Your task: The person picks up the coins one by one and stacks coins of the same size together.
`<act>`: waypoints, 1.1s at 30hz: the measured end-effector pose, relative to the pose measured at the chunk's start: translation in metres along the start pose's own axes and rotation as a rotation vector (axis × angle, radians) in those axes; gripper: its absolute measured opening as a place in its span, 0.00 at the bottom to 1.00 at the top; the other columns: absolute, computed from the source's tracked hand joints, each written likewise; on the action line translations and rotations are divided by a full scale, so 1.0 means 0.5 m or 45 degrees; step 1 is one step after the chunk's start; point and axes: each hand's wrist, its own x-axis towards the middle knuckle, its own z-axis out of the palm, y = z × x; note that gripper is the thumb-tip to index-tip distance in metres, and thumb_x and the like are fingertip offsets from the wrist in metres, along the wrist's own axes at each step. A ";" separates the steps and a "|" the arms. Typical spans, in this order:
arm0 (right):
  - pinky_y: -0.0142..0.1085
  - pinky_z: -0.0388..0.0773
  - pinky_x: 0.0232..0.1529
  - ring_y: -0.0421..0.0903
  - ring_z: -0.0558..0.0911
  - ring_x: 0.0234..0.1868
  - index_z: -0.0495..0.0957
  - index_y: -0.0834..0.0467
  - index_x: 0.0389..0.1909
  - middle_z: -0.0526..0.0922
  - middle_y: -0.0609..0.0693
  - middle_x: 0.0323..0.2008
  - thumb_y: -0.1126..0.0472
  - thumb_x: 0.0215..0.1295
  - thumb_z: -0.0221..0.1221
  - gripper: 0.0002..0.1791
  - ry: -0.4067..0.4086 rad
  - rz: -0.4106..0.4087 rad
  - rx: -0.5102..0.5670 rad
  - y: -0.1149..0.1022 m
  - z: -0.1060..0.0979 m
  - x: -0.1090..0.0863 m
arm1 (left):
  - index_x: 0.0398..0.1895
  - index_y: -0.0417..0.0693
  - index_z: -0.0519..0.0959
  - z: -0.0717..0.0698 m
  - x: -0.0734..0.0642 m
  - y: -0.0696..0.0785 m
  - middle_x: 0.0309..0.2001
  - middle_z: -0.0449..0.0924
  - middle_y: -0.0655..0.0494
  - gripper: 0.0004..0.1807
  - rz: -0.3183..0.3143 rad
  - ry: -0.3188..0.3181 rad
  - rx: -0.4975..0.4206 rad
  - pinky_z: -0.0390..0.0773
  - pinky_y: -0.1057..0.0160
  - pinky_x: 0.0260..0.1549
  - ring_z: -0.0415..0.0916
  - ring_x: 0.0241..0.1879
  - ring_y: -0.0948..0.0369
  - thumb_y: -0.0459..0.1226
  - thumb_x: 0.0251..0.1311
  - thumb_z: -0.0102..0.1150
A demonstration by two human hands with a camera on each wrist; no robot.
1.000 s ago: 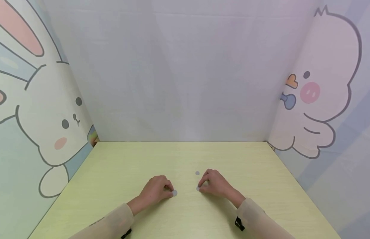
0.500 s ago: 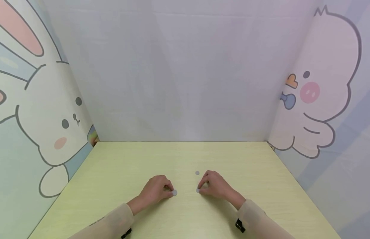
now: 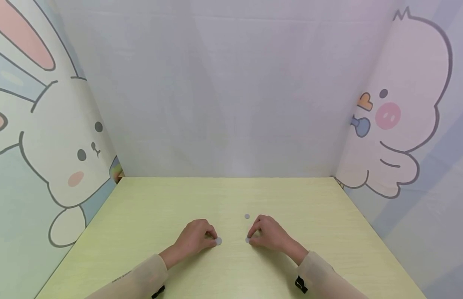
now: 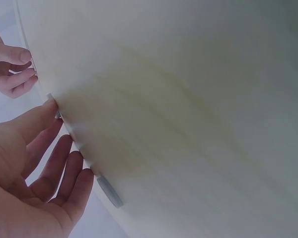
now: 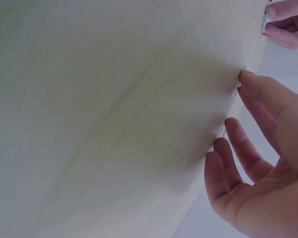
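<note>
My left hand [image 3: 197, 237] pinches a small flat grey disc [image 3: 219, 241] between thumb and fingers, low on the pale wooden table [image 3: 171, 199]. Opposite it, my right hand [image 3: 268, 234] pinches a smaller grey disc [image 3: 248, 240], partly covered by its fingertips. Both discs are at nearly the same height in the head view, with a short gap between them. A third grey disc [image 3: 247, 216] lies flat beyond the right fingers. In the left wrist view, a thick grey disc [image 4: 110, 192] lies just past the little finger of that hand.
A plain pale cloth [image 3: 231, 91] hangs behind the table's far edge. Cloths with a cartoon rabbit [image 3: 63, 153] and a cartoon chick [image 3: 410, 74] flank it at left and right. Black straps [image 3: 300, 284] show at the sleeves.
My right hand has drawn its disc slightly towards me along the table, until it is about level with the left one. The left hand and the third disc stay where they were.
</note>
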 end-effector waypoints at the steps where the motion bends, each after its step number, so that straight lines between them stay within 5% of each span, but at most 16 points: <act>1: 0.35 0.74 0.40 0.42 0.77 0.38 0.93 0.48 0.30 0.82 0.41 0.36 0.60 0.58 0.79 0.04 0.003 -0.001 -0.004 -0.001 0.000 0.000 | 0.31 0.53 0.91 0.000 0.000 0.000 0.30 0.83 0.65 0.07 0.000 0.000 -0.001 0.77 0.62 0.38 0.78 0.34 0.63 0.43 0.56 0.82; 33: 0.36 0.75 0.41 0.44 0.78 0.38 0.92 0.49 0.29 0.83 0.43 0.37 0.60 0.58 0.79 0.04 0.030 0.008 -0.006 -0.009 0.003 0.000 | 0.31 0.54 0.91 -0.003 0.004 -0.002 0.31 0.82 0.66 0.06 0.001 -0.022 0.015 0.76 0.64 0.37 0.76 0.33 0.65 0.41 0.56 0.82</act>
